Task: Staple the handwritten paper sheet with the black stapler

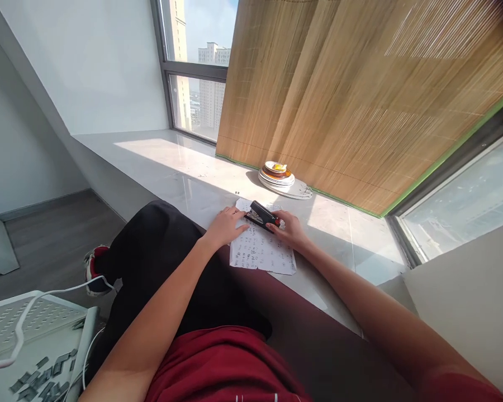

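Sheets of white paper (262, 252) with handwriting lie on the windowsill at its front edge, one corner region reaching past the edge. A black stapler (263, 214) rests across the upper part of the paper, slanting down to the right. My right hand (291, 228) grips the stapler's right end, where a small red part shows. My left hand (225, 225) lies at the paper's upper left edge, fingers apart, its fingertips beside the stapler's left end and touching the paper.
Stacked plates (276, 177) stand on a flat round piece behind the paper, by the bamboo blind (318, 100). The pale windowsill (171, 178) stretches left. At lower left, a white perforated cart (14, 312) holds grey pieces, with a white cable above it.
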Demonstrator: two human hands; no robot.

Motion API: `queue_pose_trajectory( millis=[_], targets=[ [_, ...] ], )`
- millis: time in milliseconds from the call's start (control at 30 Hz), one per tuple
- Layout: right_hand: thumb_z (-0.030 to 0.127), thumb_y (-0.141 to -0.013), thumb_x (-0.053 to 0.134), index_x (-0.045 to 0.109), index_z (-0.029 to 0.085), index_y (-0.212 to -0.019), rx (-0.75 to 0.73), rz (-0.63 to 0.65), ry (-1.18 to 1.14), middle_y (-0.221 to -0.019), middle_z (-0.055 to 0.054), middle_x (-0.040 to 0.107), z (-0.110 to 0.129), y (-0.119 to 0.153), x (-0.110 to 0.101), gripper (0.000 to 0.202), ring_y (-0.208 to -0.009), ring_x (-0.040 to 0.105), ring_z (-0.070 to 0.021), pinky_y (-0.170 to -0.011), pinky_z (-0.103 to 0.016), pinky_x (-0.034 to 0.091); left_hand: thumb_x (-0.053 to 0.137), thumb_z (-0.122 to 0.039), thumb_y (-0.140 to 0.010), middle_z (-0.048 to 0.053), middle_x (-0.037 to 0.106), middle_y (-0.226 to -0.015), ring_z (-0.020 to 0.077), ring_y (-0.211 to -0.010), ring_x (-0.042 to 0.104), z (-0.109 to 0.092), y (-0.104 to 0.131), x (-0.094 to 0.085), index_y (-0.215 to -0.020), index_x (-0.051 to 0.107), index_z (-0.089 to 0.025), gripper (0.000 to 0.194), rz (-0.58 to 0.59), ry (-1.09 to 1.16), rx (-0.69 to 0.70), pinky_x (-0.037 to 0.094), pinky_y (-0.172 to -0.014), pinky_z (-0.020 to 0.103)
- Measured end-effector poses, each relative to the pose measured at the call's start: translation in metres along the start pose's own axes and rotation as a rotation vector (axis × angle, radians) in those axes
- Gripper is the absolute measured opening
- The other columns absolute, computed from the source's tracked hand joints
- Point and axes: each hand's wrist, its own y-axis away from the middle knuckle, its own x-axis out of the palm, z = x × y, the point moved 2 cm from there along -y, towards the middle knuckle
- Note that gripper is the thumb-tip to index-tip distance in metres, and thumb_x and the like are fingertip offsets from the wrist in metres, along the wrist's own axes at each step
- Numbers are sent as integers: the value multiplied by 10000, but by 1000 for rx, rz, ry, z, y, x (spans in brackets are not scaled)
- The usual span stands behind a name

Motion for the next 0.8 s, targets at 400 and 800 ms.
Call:
queue_pose_trajectory(
  millis=[400, 800],
  targets=[
    [455, -956, 636, 772, 258, -880, 117, -282, -190, -1007, -71, 829, 9, 7, -12, 251, -986, 723, -298, -838, -458, 557, 739, -523, -953, 120, 686, -1431, 362, -1342, 576, 6, -1, -3, -1422, 659, -200, 575, -3, 105, -20, 465, -1159, 505],
    [343, -888, 587, 683, 249, -631, 209, -270, -175, -1005, -81, 820, 6, 5, -11, 291, -968, 680, -301, -788, -434, 521, 851, -497, -853, 120, 715, -1382, 351, -1343, 586, 1, 2, -9, -1436, 550, -211, 717, 25, 190, -159, 472, -1115, 471]
  ],
)
